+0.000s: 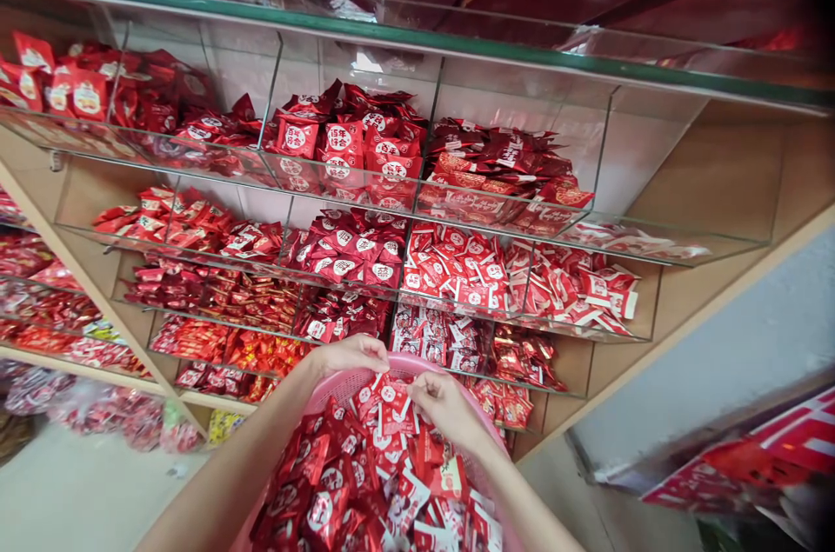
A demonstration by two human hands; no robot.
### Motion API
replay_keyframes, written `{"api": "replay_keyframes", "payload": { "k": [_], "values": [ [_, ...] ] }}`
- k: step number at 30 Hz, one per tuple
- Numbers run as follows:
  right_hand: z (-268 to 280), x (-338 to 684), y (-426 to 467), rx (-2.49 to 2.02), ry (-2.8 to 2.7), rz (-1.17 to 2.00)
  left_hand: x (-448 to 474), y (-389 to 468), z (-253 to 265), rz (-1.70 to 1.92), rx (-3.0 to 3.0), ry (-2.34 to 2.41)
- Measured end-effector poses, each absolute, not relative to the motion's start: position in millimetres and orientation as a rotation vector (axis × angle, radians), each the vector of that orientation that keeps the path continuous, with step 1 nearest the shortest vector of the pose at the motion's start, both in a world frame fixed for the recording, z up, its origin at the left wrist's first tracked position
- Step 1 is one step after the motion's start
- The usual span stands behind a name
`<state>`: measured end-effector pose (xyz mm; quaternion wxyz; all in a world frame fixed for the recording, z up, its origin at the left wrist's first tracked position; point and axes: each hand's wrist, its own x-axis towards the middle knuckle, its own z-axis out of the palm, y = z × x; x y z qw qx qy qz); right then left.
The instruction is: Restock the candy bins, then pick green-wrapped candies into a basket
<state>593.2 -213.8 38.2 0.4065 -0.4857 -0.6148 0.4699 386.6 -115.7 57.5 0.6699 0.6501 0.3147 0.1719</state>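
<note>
Below the shelves is a pink plastic basket (336,380), filled with small red and white wrapped candy packets (330,507). My left hand (352,355) is at the basket's far rim, its fingers pinched together; what they hold, if anything, I cannot make out. Over the right side of the basket, my right hand (444,402) has thumb and fingertips closed at the edge of a red candy packet (397,406) with a white round label. That packet lies on top of the heap, between my two hands.
Glass-fronted shelves (339,280) with clear dividers rise ahead, stocked with red packets (356,154) sorted by kind. A wooden side panel (708,322) slopes along the right. Bagged goods (108,413) lie on the floor at left, and a red printed box (770,456) stands at right.
</note>
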Motion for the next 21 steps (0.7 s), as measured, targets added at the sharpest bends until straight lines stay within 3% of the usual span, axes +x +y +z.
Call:
{"api": "replay_keyframes", "payload": {
  "k": [14, 21],
  "values": [
    [37, 596, -219, -1.234, -1.419, 1.222, 386, -119, 56, 0.384, 1.492, 0.738],
    [34, 613, -219, -1.198, -1.281, 1.06, 389, -128, 61, 0.409, 1.346, 0.799]
  ]
}}
